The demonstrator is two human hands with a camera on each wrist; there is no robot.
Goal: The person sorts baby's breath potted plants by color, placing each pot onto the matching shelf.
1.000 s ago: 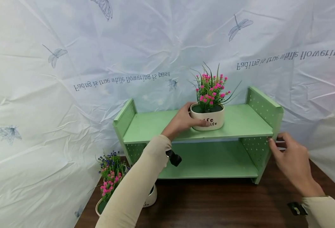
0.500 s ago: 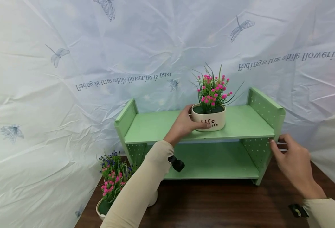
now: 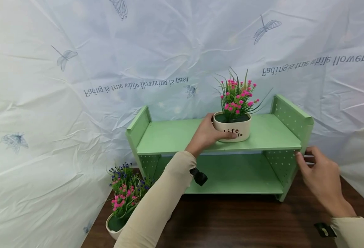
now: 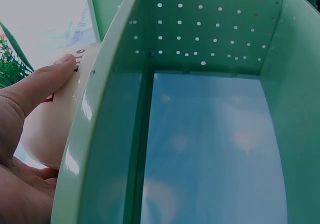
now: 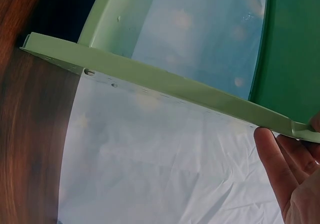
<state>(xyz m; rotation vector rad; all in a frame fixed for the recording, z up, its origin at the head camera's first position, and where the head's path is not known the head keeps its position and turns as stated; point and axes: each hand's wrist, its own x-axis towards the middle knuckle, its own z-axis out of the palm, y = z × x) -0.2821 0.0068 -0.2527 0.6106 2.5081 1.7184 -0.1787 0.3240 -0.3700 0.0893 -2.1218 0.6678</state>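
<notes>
An oval cream flowerpot with dark lettering stands on the upper board of a green two-tier shelf. Pink artificial flowers and thin green blades rise from it. My left hand grips the pot from its left side, thumb across the front; the left wrist view shows the thumb over the lettering on the pot. At the shelf's right end, my right hand pinches the front edge of the side panel. In the right wrist view, fingers press that panel from outside.
More potted flowers, pink and purple-blue, stand on the dark wooden table at left, partly behind my left sleeve. A pale printed cloth hangs behind the shelf. Dotted side panels rise above the upper board.
The flowerpot, in my left hand's grip, has slid slightly right along the upper board. My right hand keeps its place on the side panel. The head view has shifted a little.
</notes>
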